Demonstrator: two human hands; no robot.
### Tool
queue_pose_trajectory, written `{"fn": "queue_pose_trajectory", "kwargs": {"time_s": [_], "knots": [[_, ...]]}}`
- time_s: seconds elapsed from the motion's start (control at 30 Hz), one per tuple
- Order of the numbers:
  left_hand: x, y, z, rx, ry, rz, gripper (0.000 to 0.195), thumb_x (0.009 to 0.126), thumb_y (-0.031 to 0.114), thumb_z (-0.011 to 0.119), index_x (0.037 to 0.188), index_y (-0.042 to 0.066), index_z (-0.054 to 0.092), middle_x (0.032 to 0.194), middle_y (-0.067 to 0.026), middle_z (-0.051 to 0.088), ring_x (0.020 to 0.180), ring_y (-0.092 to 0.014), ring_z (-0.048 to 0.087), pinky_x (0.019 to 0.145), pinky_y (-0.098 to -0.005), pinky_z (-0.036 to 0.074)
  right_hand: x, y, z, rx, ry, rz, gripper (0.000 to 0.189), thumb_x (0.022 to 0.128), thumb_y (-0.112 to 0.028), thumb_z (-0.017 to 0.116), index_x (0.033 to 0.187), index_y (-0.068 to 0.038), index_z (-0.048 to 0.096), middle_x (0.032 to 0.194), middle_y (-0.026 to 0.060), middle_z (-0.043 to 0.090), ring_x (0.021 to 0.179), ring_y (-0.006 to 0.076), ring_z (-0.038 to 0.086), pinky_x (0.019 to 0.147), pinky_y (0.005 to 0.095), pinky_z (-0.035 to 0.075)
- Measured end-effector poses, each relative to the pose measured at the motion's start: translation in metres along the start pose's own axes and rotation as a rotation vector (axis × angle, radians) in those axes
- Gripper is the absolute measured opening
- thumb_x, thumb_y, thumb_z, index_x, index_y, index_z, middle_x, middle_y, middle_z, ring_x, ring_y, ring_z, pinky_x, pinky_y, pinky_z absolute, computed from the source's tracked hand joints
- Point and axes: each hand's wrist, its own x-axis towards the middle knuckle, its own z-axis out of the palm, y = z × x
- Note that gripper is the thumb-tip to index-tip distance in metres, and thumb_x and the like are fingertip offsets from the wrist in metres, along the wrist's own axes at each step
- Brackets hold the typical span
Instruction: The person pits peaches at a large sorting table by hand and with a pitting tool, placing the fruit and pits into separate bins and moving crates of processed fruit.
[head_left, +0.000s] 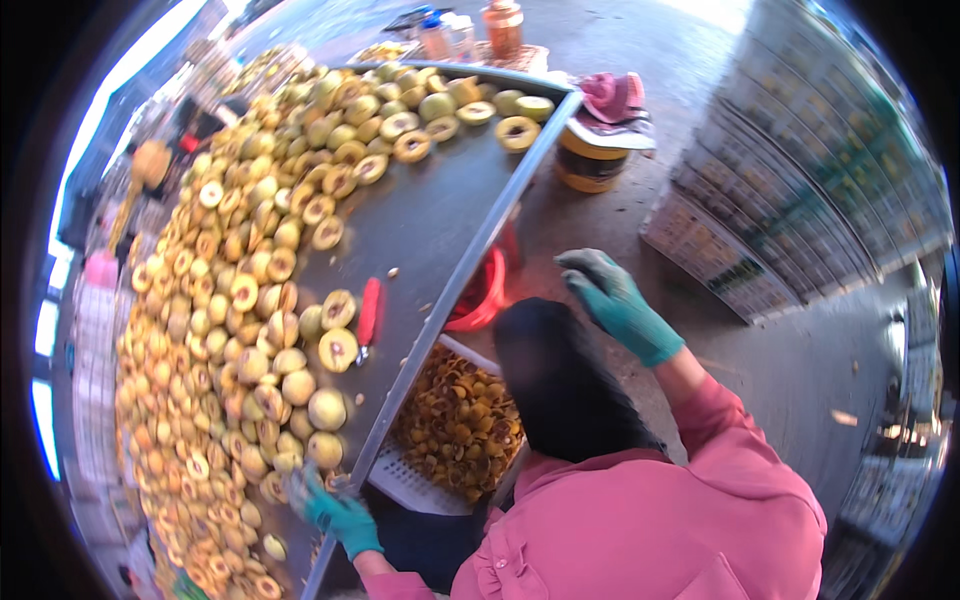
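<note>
My left hand (334, 506), in a teal and grey work glove, reaches over the metal table's raised edge at the bottom and touches the pile of halved yellow fruit (247, 292). Blur hides whether its fingers hold a fruit. My right hand (611, 300), gloved alike, is lifted in the air right of my dark-clad knee, fingers extended and nothing seen in them. A red-handled tool (368, 311) lies on the bare metal table top (420, 202), beside two cut fruit halves (338, 349) with dark centres.
Below the table edge stand a white plastic crate (420, 480) of fruit pieces and a red bucket (491, 292). A yellow and black bucket (589, 161) with cloth on top is beyond the corner. Stacked crates (795, 187) rise at right. Bottles and a copper-coloured container (502, 30) stand behind the table.
</note>
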Motion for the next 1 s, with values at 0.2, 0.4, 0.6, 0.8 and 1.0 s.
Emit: {"fn": "queue_pose_trajectory", "kwargs": {"time_s": [0.2,0.4,0.6,0.8,1.0], "knots": [[0.043,0.031,0.002,-0.067,-0.391,0.308,0.075,0.067,0.022,0.074,0.138,0.015,0.049,0.149,-0.0178,0.033,0.141,-0.041,0.023,0.117,-0.0558,0.016,-0.038,-0.032,0.109,0.148,-1.028,0.100,0.023,0.091,-0.019,0.059,0.108,-0.004,0.060,0.099,0.0155,0.062,0.090,0.0298,0.063,0.078,0.0382,0.051],[0.068,0.025,0.009,-0.267,-0.697,0.427,0.071,0.065,0.018,0.072,0.134,0.013,0.053,0.146,-0.0202,0.035,0.138,-0.043,0.028,0.113,-0.0608,0.021,-0.159,0.074,0.182,0.015,-1.401,0.045,0.031,0.092,-0.029,0.059,0.113,-0.006,0.060,0.107,0.0188,0.063,0.098,0.0364,0.062,0.082,0.0422,0.051],[0.077,0.013,0.015,-0.392,-0.861,0.466,0.062,0.068,0.028,0.070,0.128,0.014,0.060,0.141,-0.0193,0.041,0.135,-0.042,0.033,0.108,-0.0644,0.024,-0.176,0.030,0.199,0.075,-1.169,0.467,0.032,0.092,-0.031,0.060,0.111,-0.005,0.062,0.102,0.0206,0.063,0.098,0.0381,0.062,0.083,0.0427,0.050],[0.089,0.013,0.023,-0.477,-0.949,0.428,0.065,0.067,0.025,0.071,0.130,0.015,0.060,0.143,-0.0207,0.039,0.132,-0.043,0.036,0.108,-0.0636,0.026,-0.148,-0.042,0.196,0.145,-1.353,0.980,0.030,0.093,-0.030,0.058,0.107,-0.004,0.062,0.100,0.0206,0.064,0.095,0.0384,0.062,0.082,0.0447,0.050],[0.085,0.015,0.024,-0.467,-0.936,0.383,0.071,0.066,0.020,0.072,0.135,0.018,0.055,0.148,-0.0177,0.037,0.137,-0.040,0.033,0.111,-0.0589,0.025,-0.194,-0.080,0.164,-0.007,-1.496,1.206,0.038,0.089,-0.029,0.060,0.119,-0.007,0.055,0.115,0.0218,0.057,0.107,0.0391,0.057,0.093,0.0464,0.045]]}}
